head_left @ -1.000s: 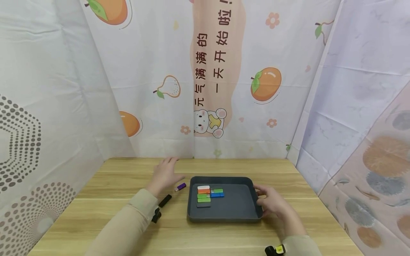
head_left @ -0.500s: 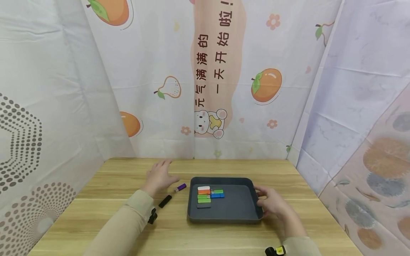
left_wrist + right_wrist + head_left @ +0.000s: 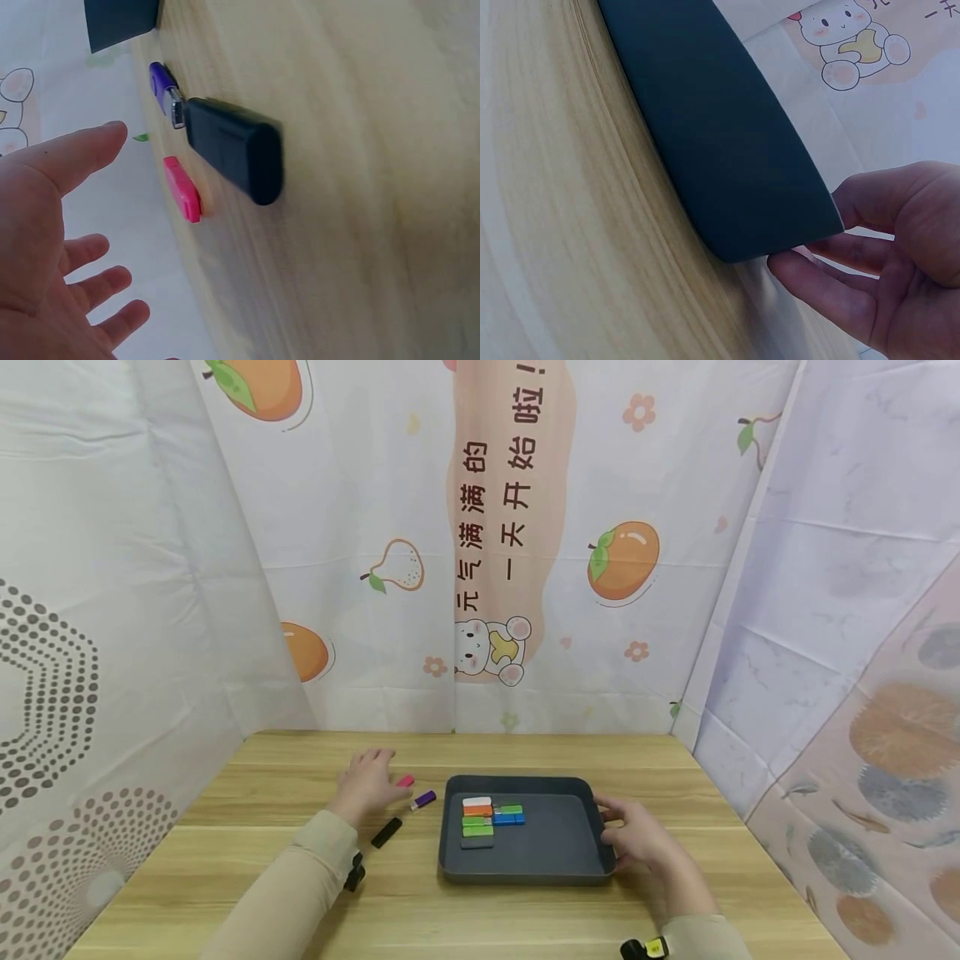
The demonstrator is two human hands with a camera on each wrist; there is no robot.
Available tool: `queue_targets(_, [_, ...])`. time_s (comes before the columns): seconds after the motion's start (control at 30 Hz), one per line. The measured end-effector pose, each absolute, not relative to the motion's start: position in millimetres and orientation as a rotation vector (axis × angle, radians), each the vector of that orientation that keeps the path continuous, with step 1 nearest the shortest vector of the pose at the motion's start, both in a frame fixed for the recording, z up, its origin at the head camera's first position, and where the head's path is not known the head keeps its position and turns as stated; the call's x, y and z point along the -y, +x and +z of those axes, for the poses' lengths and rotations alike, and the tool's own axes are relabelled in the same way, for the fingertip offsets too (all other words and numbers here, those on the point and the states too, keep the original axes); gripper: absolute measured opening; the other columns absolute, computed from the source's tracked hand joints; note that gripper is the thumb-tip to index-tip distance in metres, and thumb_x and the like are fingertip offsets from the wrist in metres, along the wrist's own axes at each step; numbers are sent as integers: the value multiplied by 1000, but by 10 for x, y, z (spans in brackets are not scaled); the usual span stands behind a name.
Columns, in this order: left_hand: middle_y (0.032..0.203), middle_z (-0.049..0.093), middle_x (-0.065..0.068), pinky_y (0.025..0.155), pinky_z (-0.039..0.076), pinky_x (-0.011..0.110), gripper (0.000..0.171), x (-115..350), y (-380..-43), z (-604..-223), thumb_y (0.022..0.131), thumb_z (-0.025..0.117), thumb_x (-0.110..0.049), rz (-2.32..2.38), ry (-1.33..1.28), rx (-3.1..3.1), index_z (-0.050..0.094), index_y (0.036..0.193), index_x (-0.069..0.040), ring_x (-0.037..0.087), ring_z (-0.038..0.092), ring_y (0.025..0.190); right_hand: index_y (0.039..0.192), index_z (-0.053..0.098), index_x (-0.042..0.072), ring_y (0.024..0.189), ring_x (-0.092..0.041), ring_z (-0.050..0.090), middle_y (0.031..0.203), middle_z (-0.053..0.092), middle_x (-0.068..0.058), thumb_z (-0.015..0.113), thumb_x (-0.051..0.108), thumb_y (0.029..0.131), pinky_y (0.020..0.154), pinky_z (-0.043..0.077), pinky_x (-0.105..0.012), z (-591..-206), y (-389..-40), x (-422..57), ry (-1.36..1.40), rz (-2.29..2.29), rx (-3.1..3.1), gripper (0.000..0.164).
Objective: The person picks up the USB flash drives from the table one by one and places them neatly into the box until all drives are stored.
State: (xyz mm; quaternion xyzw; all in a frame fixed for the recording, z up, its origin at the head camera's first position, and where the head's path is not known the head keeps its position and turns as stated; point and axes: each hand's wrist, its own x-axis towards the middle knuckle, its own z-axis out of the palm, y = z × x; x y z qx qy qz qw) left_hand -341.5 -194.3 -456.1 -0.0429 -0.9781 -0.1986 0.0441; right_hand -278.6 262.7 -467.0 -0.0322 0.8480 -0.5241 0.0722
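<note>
My left hand (image 3: 365,785) hovers over the left part of the table with its fingers spread, holding nothing. Just right of its fingers lies a pink USB stick (image 3: 406,781). A purple USB stick (image 3: 423,800) with its metal plug showing lies nearer the tray. Closer to my left sleeve is a black USB stick (image 3: 387,832), large in the left wrist view (image 3: 232,146). My right hand (image 3: 637,833) grips the right end of the dark grey tray (image 3: 525,878), thumb and fingers at its wall. Several USB sticks, including a white one (image 3: 477,802) and a blue one (image 3: 508,818), lie in the tray's left half.
The wooden table (image 3: 525,927) ends at a printed cloth (image 3: 360,652) hanging behind it. More cloth hangs at both sides. A small black device (image 3: 354,872) is on the left wrist, another (image 3: 643,948) on the right.
My left hand has drawn back to the left and a little nearer, bringing the pink USB stick into sight. The right hand and the tray stay in place.
</note>
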Motion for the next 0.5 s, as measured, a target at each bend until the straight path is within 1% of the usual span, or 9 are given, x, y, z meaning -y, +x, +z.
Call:
queue_targets(0.17, [150, 45, 24, 97, 35, 73, 82, 1956, -3403, -4590, 83, 81, -42, -581, -130, 3003, 49, 147, -2, 50, 41, 132, 150, 47, 0, 77, -30, 68, 127, 57, -30, 59, -15, 81, 54, 58, -50, -4668, -2782, -2628, -90, -1577, -2535, 71])
queue_targets(0.33, [146, 48, 25, 100, 38, 68, 77, 1962, -3378, -4595, 84, 79, -37, -622, -130, 3020, 50, 145, 0, 51, 45, 129, 150, 47, 0, 79, -30, 67, 128, 55, -31, 59, -14, 82, 54, 58, -50, -4667, -2786, -2634, -95, -1563, -2535, 70])
queue_targets(0.5, [144, 49, 26, 97, 43, 65, 77, 1972, -3353, -4621, 82, 77, -31, -676, -96, 3058, 49, 146, 1, 48, 48, 128, 150, 46, 1, 79, -30, 67, 130, 55, -31, 59, -14, 83, 55, 58, -50, -4669, -2785, -2640, -96, -1570, -2527, 70])
